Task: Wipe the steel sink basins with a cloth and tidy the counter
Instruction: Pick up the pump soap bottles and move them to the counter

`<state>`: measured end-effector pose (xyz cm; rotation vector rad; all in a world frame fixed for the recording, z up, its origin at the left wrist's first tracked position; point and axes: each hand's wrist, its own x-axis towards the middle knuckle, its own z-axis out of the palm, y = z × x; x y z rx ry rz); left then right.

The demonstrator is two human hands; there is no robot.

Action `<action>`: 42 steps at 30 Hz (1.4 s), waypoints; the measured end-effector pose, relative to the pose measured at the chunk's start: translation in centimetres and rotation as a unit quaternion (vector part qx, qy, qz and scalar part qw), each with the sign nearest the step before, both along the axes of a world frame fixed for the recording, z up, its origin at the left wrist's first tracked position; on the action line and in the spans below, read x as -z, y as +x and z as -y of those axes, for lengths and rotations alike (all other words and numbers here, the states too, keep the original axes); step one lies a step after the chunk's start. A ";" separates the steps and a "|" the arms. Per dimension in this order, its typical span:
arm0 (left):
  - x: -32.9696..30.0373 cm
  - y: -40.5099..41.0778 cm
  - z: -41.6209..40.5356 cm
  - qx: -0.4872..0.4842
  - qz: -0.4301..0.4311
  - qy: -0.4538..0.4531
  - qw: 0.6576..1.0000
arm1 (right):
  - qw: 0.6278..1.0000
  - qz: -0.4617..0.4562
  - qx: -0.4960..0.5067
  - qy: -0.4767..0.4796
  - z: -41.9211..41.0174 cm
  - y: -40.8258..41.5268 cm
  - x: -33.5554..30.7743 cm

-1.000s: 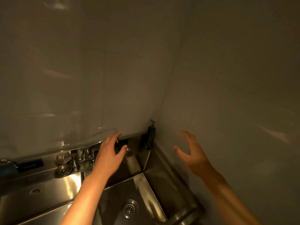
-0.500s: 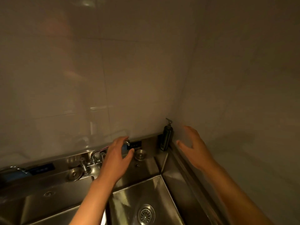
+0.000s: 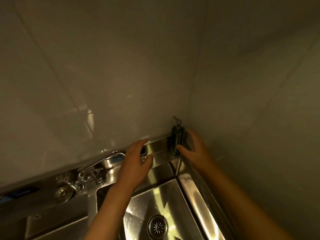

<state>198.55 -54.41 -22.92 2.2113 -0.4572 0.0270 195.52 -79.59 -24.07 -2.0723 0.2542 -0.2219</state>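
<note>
Two hands reach toward the corner at frame centre. My right hand (image 3: 195, 149) cups the soap bottle (image 3: 176, 141), thumb touching it. My left hand (image 3: 136, 163) hovers spread over the ledge; the sink (image 3: 166, 196) lies below, lower centre.

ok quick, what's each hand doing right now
left hand: open, over a small round thing on the ledge
right hand: curled round the soap bottle
</note>
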 end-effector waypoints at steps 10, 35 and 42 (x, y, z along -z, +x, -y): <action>3.5 2.9 3.0 -0.016 -0.046 -0.017 0.999 | 0.997 -0.032 0.001 0.070 1.3 6.0 3.7; 6.3 3.9 2.3 -0.044 -0.051 -0.002 0.998 | 0.992 -0.015 0.056 0.108 1.5 10.5 7.3; 5.4 3.0 1.3 -0.049 -0.028 -0.003 0.998 | 0.994 0.013 0.037 0.100 0.5 10.0 5.6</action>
